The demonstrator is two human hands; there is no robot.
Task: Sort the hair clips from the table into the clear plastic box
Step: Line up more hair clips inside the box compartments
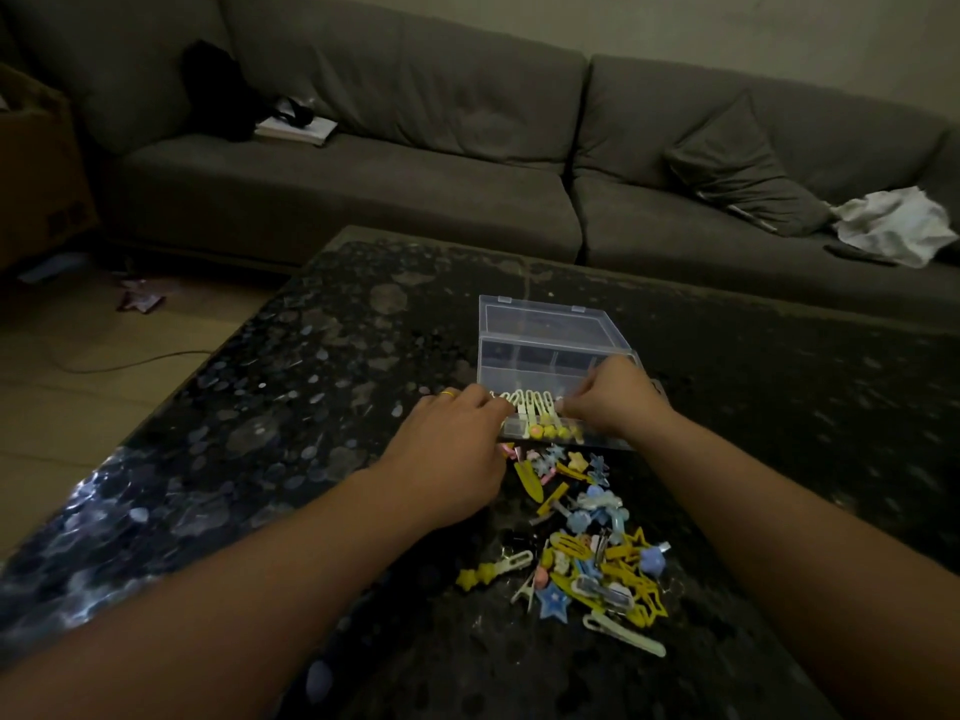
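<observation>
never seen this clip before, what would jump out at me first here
First, the bright pile of hair clips, yellow, blue and white, heaped on the dark speckled table near its front edge. Just beyond it the left hand and right hand meet over a row of white clips at the near side of the open clear plastic box. Behind stretches a long grey sofa with a white cloth on its right end.

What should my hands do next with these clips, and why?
Probably let go of the row of white clips both hands are setting into the clear plastic box, then reach for the loose pile on the table, since most clips are unsorted.
</observation>
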